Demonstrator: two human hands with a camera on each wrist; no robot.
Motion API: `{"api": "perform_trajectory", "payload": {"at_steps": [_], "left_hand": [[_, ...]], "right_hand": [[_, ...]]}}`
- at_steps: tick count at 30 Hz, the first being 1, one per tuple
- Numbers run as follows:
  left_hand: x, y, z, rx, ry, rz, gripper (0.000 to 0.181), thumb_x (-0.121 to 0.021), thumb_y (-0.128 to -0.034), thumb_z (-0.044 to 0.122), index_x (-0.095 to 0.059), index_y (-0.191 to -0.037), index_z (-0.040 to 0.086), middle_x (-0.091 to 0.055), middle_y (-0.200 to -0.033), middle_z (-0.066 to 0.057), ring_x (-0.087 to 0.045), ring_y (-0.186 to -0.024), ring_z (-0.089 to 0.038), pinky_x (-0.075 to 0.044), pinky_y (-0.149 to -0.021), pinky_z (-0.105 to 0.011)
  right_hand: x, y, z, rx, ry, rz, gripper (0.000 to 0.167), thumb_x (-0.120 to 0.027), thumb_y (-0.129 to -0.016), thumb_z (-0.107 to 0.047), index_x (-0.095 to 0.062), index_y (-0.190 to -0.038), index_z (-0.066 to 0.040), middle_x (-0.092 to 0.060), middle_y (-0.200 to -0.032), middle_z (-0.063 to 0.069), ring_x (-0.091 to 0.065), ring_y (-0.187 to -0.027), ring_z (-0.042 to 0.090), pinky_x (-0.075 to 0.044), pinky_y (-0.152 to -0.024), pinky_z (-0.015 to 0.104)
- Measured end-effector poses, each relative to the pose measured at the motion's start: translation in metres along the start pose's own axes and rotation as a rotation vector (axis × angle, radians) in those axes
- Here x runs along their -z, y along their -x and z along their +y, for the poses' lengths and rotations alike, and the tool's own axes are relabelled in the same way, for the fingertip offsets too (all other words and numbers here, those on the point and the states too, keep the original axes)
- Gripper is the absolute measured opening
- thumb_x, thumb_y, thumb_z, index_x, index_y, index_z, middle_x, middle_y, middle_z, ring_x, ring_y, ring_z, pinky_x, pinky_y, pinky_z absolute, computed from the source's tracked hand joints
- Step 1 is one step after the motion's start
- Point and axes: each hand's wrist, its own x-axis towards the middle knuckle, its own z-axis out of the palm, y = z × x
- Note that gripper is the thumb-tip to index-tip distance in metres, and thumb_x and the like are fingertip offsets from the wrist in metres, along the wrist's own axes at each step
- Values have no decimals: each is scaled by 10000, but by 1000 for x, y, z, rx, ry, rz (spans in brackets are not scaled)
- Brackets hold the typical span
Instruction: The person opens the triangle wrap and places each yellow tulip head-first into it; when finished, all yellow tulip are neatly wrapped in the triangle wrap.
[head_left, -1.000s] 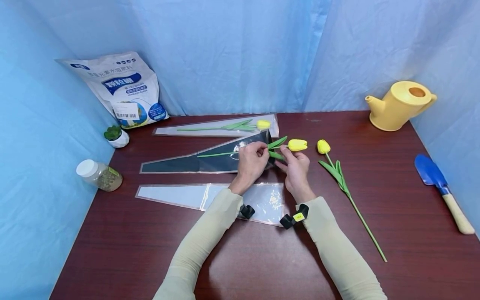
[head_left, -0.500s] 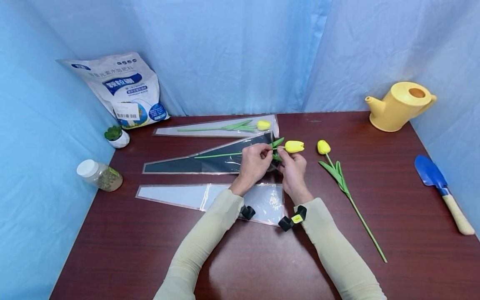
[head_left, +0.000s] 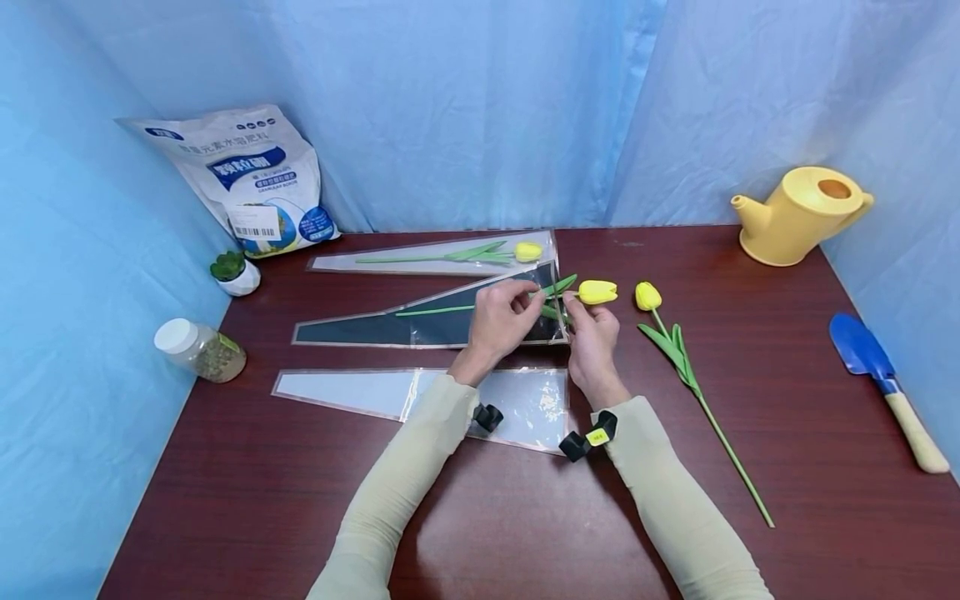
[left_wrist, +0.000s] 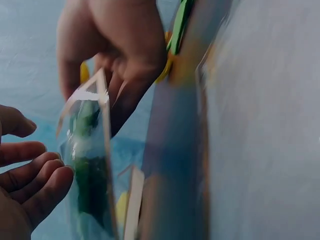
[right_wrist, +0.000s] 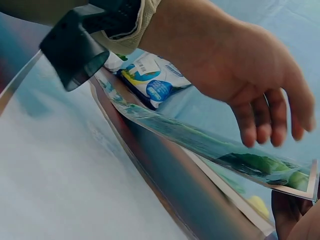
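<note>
A yellow tulip (head_left: 597,292) with green leaves lies with its stem (head_left: 435,312) inside a dark-backed clear flower sleeve (head_left: 352,332); its bloom sticks out past the sleeve's wide mouth. My right hand (head_left: 594,340) pinches the tulip just below the bloom, at the mouth; its fingertips are partly hidden. My left hand (head_left: 501,321) hovers over the sleeve with fingers loosely bent and apart from it, as the left wrist view shows its fingers (left_wrist: 42,175) beside the plastic. In the right wrist view the left hand (right_wrist: 250,75) hangs above the sleeve (right_wrist: 200,140).
Behind lies a sleeved tulip (head_left: 527,252); nearer me is a pale flat sleeve (head_left: 337,392). A loose tulip (head_left: 701,396) lies to the right, beside a blue trowel (head_left: 870,358) and yellow watering can (head_left: 798,218). Left are a fertilizer bag (head_left: 255,183), succulent (head_left: 236,273) and jar (head_left: 201,352).
My left fingers have come off the stem and moved slightly left. The sleeve's mouth now lies flatter and further right around the leaves. The right hand, still at the tulip, shifted slightly left, then back right.
</note>
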Motion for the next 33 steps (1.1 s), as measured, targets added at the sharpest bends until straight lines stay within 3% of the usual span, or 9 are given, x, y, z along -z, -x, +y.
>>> {"api": "perform_trajectory", "payload": {"at_steps": [3, 6, 11, 15, 19, 22, 27, 33], "left_hand": [[11, -4, -8, -33, -56, 3, 177, -721, -883, 151, -767, -1005, 30, -721, -759, -97, -668, -629, -186, -558, -628, -302], [24, -7, -16, -31, -107, -48, 289, -732, -879, 209, -742, -1119, 47, -721, -851, -107, -673, -705, -218, -561, -667, -356], [42, -10, -28, 48, -146, -239, 581, -742, -884, 351, -579, -1398, 133, -639, -1232, -127, -648, -1054, -284, -559, -880, -457], [50, -12, -37, 111, -192, -427, 877, -770, -838, 471, -346, -1564, 219, -417, -1529, -113, -465, -1369, -314, -432, -1115, -525], [49, -13, -44, 146, -270, -580, 1124, -812, -767, 539, -148, -1621, 231, -208, -1653, -115, -224, -1532, -321, -241, -1236, -557], [44, -11, -47, 150, -337, -651, 1218, -834, -738, 544, -72, -1627, 209, -121, -1678, -131, -111, -1568, -318, -150, -1263, -564], [37, -9, -50, 149, -430, -709, 1292, -844, -721, 550, 11, -1627, 205, -91, -1683, -130, -84, -1575, -312, -113, -1275, -554], [31, -7, -51, 132, -481, -707, 1268, -835, -748, 508, 22, -1624, 181, -191, -1630, -135, -200, -1528, -318, -155, -1266, -544]], "right_hand": [[2, -1, -2, 6, -3, 6, 158, -660, -953, -120, -673, -801, -160, -533, -554, -117, -472, -516, 22, -343, -460, 145], [4, -2, -4, 9, -10, 14, 144, -660, -957, -131, -660, -815, -153, -561, -578, -115, -486, -524, 26, -380, -486, 148], [7, -6, -10, 18, -36, 26, 117, -649, -961, -114, -654, -845, -134, -639, -635, -104, -552, -566, 28, -460, -551, 159], [9, -9, -14, 18, -50, 27, 107, -643, -965, -112, -639, -861, -136, -640, -657, -99, -578, -587, 36, -488, -565, 169], [11, -10, -17, 9, -44, 22, 42, -656, -966, -147, -627, -944, -126, -636, -729, -95, -588, -623, 37, -493, -571, 168], [12, -9, -20, 4, -44, 11, 68, -651, -971, -161, -604, -993, -117, -619, -750, -88, -573, -621, 34, -495, -574, 161], [11, -8, -24, 4, -67, -10, 48, -632, -979, -141, -589, -982, -120, -614, -738, -87, -560, -606, 31, -514, -592, 164], [10, -6, -26, -18, -70, -12, 39, -627, -983, -148, -594, -964, -140, -596, -718, -91, -507, -571, 34, -478, -562, 165]]}}
